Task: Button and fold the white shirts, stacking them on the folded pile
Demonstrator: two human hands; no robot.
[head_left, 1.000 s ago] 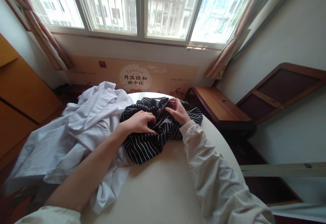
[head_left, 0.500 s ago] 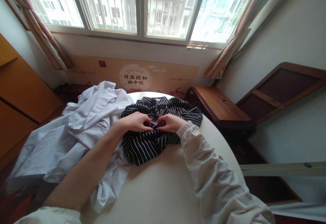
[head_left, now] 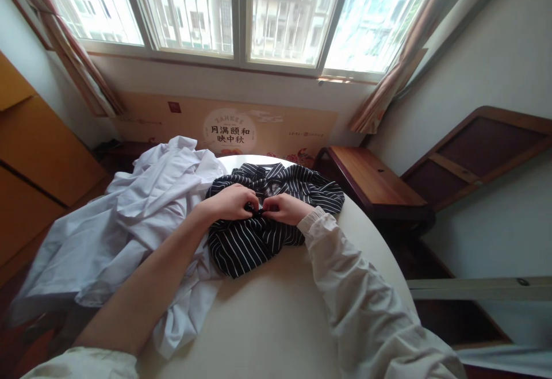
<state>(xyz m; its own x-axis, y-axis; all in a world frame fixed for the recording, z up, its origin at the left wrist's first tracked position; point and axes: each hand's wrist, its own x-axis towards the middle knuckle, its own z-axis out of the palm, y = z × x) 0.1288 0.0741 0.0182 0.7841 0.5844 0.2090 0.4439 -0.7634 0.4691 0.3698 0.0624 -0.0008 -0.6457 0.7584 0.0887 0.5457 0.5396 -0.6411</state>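
A black shirt with white stripes (head_left: 244, 249) lies crumpled on the round white table (head_left: 276, 310). Both hands meet over its middle and pinch its cloth. My left hand (head_left: 235, 202) has its fingers curled on a fold of the shirt, with thumb and forefinger close together. Just right of it, my right hand (head_left: 287, 209) grips the same part between thumb and fingers. The fingertips nearly touch; the small bit of cloth between them is partly hidden. Left of the shirt a heap of white cloth (head_left: 146, 212) drapes over the table's edge.
Behind the table stand a printed cardboard panel (head_left: 271, 129) and barred windows (head_left: 284, 16). A wooden desk (head_left: 375, 177) is to the right, near a leaning wooden frame (head_left: 478, 154). An orange-brown cabinet (head_left: 43, 154) stands at the left.
My right hand has shifted slightly left and up, and its fingertips now sit closer to my left hand's. My left hand has risen a little. The shirt stays in place.
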